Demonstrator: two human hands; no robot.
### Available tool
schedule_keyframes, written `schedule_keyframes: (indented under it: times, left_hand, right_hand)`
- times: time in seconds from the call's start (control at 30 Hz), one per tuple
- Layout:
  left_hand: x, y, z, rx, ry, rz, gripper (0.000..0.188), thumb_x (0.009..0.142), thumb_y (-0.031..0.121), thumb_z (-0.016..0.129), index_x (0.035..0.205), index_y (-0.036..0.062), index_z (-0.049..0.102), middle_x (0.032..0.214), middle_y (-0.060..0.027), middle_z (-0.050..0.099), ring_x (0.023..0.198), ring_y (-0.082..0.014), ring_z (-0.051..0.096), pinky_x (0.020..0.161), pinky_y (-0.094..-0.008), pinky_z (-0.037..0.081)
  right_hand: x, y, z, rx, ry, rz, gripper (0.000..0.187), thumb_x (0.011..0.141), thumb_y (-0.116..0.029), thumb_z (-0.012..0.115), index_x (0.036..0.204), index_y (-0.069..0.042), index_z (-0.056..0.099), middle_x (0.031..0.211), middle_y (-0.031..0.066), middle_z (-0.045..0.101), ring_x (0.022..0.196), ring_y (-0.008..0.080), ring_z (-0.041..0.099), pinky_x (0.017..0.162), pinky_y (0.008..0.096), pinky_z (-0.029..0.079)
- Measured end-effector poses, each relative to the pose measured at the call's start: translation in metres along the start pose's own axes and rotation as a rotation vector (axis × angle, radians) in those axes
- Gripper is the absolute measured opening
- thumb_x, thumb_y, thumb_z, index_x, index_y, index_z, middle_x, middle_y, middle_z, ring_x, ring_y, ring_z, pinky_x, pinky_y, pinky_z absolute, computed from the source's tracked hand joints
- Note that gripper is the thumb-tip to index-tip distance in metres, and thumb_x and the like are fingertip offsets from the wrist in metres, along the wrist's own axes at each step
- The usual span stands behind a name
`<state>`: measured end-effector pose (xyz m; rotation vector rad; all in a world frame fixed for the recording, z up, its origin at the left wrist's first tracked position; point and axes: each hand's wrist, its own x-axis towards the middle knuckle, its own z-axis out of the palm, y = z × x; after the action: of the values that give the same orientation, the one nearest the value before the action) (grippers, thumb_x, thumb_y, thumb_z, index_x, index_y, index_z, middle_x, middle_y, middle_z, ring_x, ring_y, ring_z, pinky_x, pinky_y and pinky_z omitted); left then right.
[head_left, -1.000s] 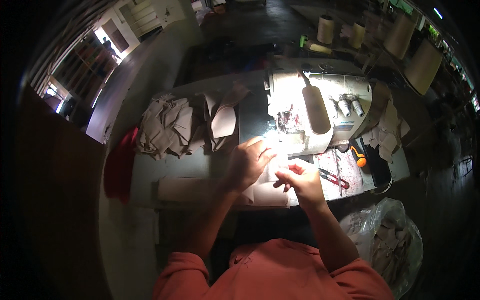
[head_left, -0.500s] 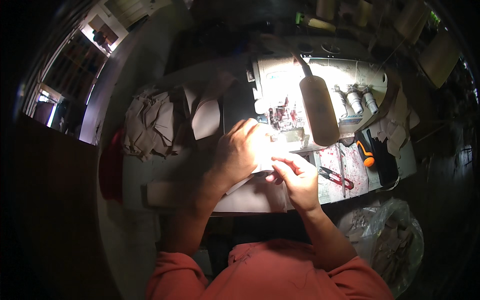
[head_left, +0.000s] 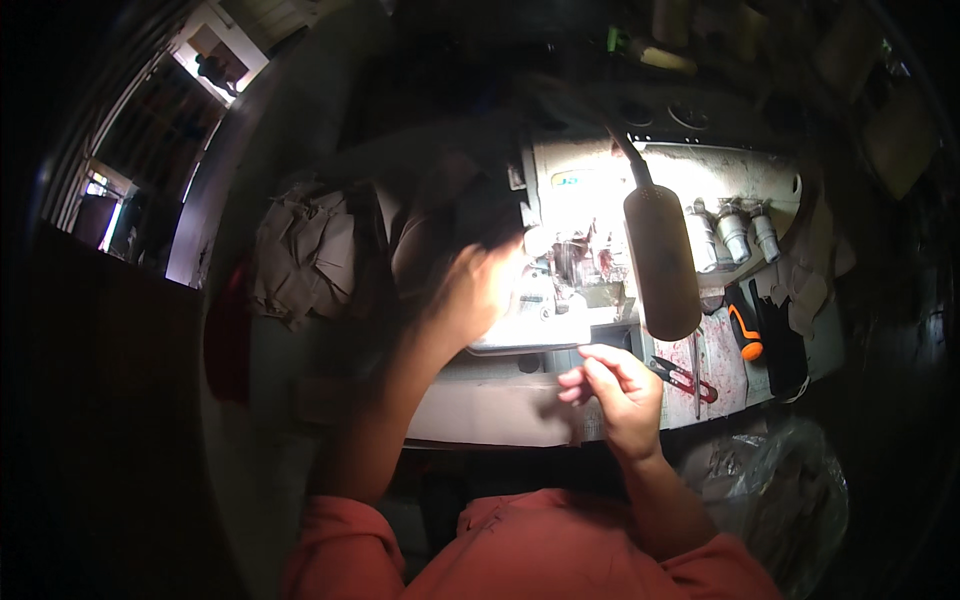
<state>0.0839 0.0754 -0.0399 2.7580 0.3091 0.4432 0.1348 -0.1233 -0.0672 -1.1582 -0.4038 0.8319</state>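
My left hand [head_left: 478,292] is at the left side of a brightly lit sewing machine [head_left: 590,250], beside its needle area. Its fingertips are blurred and partly lost in shadow and glare, so any hold is unclear. Below it, the machine's pale bed [head_left: 535,332] is washed out by the light. My right hand [head_left: 622,390] hovers at the bed's front right corner, thumb and forefinger pinched together and the other fingers curled. Whatever lies in that pinch is too small to make out. A beige fabric piece [head_left: 480,412] lies along the table's front edge.
A long lamp head [head_left: 662,265] hangs over the machine. Thread snips [head_left: 685,380] and an orange-handled tool [head_left: 745,335] lie at right. Crumpled beige fabric pieces [head_left: 305,255] are heaped at left. A clear plastic bag [head_left: 775,480] of scraps hangs below the table's right side.
My hands have moved apart: the left has shifted slightly away to the left, and the right has drawn nearer my body. The machine bed's front edge now shows between them. The whole view has shifted slightly.
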Motion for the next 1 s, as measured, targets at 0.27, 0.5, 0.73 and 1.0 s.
schedule_keyframes:
  times: [0.27,0.5,0.73,1.0]
  left_hand:
    - [0.032,-0.081,-0.01,0.535,0.453,0.21,0.02,0.075,0.015,0.051,0.091,0.0065,0.059,0.096,-0.0109,0.056,0.082,-0.0251,0.055,0.072,-0.0365,0.043]
    - [-0.037,-0.141,-0.025,0.136,0.476,-0.591,0.052,0.078,0.031,0.053,0.119,0.0025,0.038,0.117,-0.018,0.043,0.11,-0.0323,0.039,0.092,-0.037,0.03]
    - [-0.099,0.009,-0.027,-0.302,0.281,-0.201,0.022,0.078,0.02,0.054,0.093,0.0039,0.05,0.085,-0.0084,0.054,0.084,-0.0221,0.051,0.074,-0.0329,0.041]
    - [-0.092,0.065,0.063,-0.222,0.178,-0.148,0.018,0.07,0.021,0.062,0.074,0.0032,0.057,0.071,-0.0084,0.049,0.073,-0.0248,0.047,0.068,-0.0326,0.038]
  right_hand:
    - [-0.026,0.009,-0.024,-0.1,0.077,-0.045,0.017,0.083,-0.005,0.044,0.095,0.005,0.05,0.073,0.0138,0.059,0.059,0.0158,0.056,0.055,0.0236,0.046]
    - [-0.033,0.002,-0.018,-0.134,0.031,-0.112,0.017,0.082,-0.007,0.045,0.094,0.004,0.05,0.068,0.0125,0.057,0.053,0.0166,0.055,0.051,0.0242,0.045]
    - [-0.05,-0.004,-0.029,-0.173,0.05,-0.111,0.016,0.083,-0.004,0.044,0.093,0.005,0.052,0.071,0.012,0.058,0.058,0.015,0.056,0.055,0.0224,0.044]
    - [-0.063,-0.008,-0.037,-0.256,0.065,-0.108,0.017,0.083,-0.007,0.044,0.095,0.004,0.05,0.071,0.012,0.059,0.058,0.0165,0.058,0.053,0.0228,0.046]
